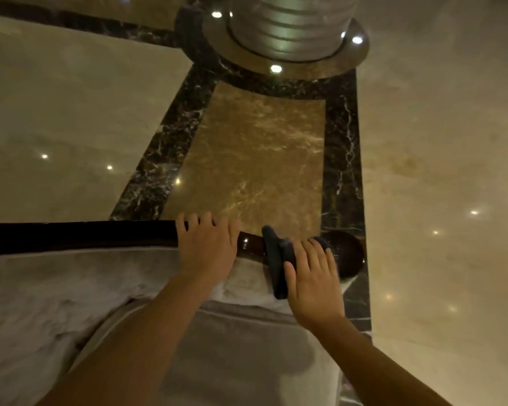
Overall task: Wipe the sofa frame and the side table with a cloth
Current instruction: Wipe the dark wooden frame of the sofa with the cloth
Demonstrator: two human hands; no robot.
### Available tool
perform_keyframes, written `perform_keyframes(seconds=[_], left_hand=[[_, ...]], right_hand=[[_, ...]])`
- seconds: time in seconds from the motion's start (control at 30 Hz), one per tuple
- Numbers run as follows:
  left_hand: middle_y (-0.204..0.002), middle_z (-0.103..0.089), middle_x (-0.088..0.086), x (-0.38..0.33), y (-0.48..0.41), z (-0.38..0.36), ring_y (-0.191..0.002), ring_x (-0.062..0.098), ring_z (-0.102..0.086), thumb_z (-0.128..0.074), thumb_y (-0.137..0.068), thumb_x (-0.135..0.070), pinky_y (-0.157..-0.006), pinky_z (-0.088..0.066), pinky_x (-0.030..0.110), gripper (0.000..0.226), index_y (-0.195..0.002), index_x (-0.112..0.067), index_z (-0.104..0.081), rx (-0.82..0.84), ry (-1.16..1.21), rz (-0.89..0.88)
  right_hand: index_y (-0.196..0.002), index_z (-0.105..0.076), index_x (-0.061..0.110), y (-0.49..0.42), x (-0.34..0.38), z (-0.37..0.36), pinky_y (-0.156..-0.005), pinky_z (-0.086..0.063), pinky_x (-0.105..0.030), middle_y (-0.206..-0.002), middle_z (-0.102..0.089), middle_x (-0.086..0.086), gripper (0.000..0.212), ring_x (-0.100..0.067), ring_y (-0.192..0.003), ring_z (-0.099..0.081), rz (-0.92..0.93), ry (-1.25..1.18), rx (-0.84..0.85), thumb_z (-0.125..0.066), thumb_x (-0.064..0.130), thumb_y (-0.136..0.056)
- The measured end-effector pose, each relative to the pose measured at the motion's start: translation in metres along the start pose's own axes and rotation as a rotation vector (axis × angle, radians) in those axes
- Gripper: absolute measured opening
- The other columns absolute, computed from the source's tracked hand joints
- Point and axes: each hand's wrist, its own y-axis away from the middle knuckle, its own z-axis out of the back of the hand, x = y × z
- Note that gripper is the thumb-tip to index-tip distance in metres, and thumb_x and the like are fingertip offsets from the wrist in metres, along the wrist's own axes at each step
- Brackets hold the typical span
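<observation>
The sofa's dark glossy wooden frame (79, 234) runs across the view from the left and ends in a rounded scroll (348, 253) at the right. My left hand (207, 247) rests flat on top of the rail, fingers hooked over its far edge. My right hand (313, 281) presses a dark folded cloth (276, 260) onto the rail just left of the scroll. The cloth drapes over the frame and hangs down onto the upholstery. No side table is in view.
Pale grey upholstery (56, 303) and a cushion (247, 356) lie below the rail. Beyond it is polished marble floor (261, 159) with dark veined borders. A round column base (288, 42) with small lights stands at the top.
</observation>
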Motion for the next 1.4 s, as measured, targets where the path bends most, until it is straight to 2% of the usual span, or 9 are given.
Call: perform_keyframes(seconds=[0.13,0.4,0.63,0.77,0.87,0.97,1.13,1.23,1.4], left_hand=[[-0.098,-0.066,0.008,-0.024,0.003,-0.003,-0.096,0.032,-0.055,-0.025,-0.1,-0.04,-0.096,-0.034,0.05,0.043,-0.1,-0.021,-0.063,0.014,-0.053,-0.064],[-0.099,-0.066,0.014,-0.067,0.018,-0.01,-0.097,0.038,-0.054,-0.036,-0.097,-0.044,-0.096,-0.037,0.057,0.043,-0.096,-0.013,-0.066,0.005,-0.11,-0.163],[-0.091,-0.065,0.009,-0.095,0.017,-0.015,-0.089,0.031,-0.055,-0.037,-0.097,-0.043,-0.089,-0.035,0.058,0.037,-0.09,-0.018,-0.064,-0.039,-0.11,-0.216],[-0.09,-0.063,0.011,-0.095,0.019,-0.017,-0.087,0.032,-0.054,-0.035,-0.098,-0.043,-0.088,-0.035,0.059,0.039,-0.092,-0.016,-0.062,-0.056,-0.132,-0.213],[-0.093,-0.062,0.012,-0.094,0.019,-0.019,-0.089,0.033,-0.053,-0.035,-0.098,-0.042,-0.089,-0.035,0.058,0.039,-0.095,-0.014,-0.062,-0.068,-0.149,-0.225],[-0.097,-0.062,0.013,-0.095,0.019,-0.016,-0.092,0.034,-0.053,-0.033,-0.099,-0.043,-0.091,-0.034,0.058,0.04,-0.1,-0.014,-0.061,-0.052,-0.145,-0.219],[-0.096,-0.062,0.013,-0.096,0.019,-0.016,-0.092,0.035,-0.053,-0.03,-0.1,-0.043,-0.092,-0.034,0.059,0.042,-0.099,-0.014,-0.06,-0.04,-0.14,-0.207],[-0.095,-0.062,0.013,-0.095,0.018,-0.019,-0.092,0.035,-0.053,-0.032,-0.099,-0.043,-0.091,-0.035,0.059,0.041,-0.099,-0.014,-0.061,-0.046,-0.144,-0.208],[-0.097,-0.062,0.013,-0.094,0.018,-0.02,-0.094,0.035,-0.054,-0.034,-0.098,-0.044,-0.092,-0.035,0.059,0.041,-0.102,-0.013,-0.061,-0.055,-0.154,-0.212]], right_hand=[[-0.157,-0.027,0.021,0.008,-0.032,-0.001,-0.125,-0.009,-0.054,-0.165,-0.027,-0.003,0.06,-0.025,-0.156,-0.006,0.062,0.069,0.026,-0.009,0.049,-0.108],[-0.143,-0.05,0.033,-0.057,-0.049,0.014,-0.124,-0.001,-0.055,-0.163,-0.032,-0.003,0.058,-0.03,-0.155,-0.005,-0.077,0.041,0.06,-0.013,0.05,-0.102],[-0.159,-0.024,0.025,0.011,-0.061,-0.002,-0.126,0.0,-0.05,-0.169,-0.011,-0.005,0.067,-0.032,-0.155,0.011,-0.256,-0.06,-0.045,0.005,0.049,-0.103],[-0.151,-0.041,0.027,-0.029,-0.068,0.006,-0.119,-0.027,-0.053,-0.159,-0.037,-0.013,0.063,-0.041,-0.146,-0.028,-0.312,-0.065,-0.069,-0.019,0.057,-0.1],[-0.127,-0.055,0.027,-0.072,-0.079,0.019,-0.085,-0.049,-0.047,-0.128,-0.061,-0.011,0.057,-0.036,-0.115,-0.054,-0.238,0.001,0.046,-0.025,0.064,-0.095],[-0.131,-0.051,0.032,-0.049,-0.084,0.012,-0.078,-0.05,-0.044,-0.133,-0.055,-0.008,0.049,-0.032,-0.118,-0.052,-0.235,-0.114,-0.093,-0.027,0.059,-0.098],[-0.151,-0.026,0.047,0.02,-0.072,-0.013,-0.107,-0.041,-0.048,-0.165,-0.008,-0.003,0.05,-0.034,-0.145,-0.027,-0.331,-0.398,-0.168,-0.027,0.054,-0.101],[-0.145,-0.037,0.043,-0.018,-0.085,-0.001,-0.101,-0.045,-0.051,-0.156,-0.03,-0.012,0.048,-0.037,-0.133,-0.038,-0.282,-0.301,-0.118,-0.031,0.053,-0.098],[-0.119,-0.06,0.021,-0.08,-0.099,0.036,-0.073,-0.05,-0.043,-0.108,-0.061,-0.012,0.044,-0.034,-0.095,-0.061,-0.184,-0.093,0.137,-0.031,0.049,-0.103]])
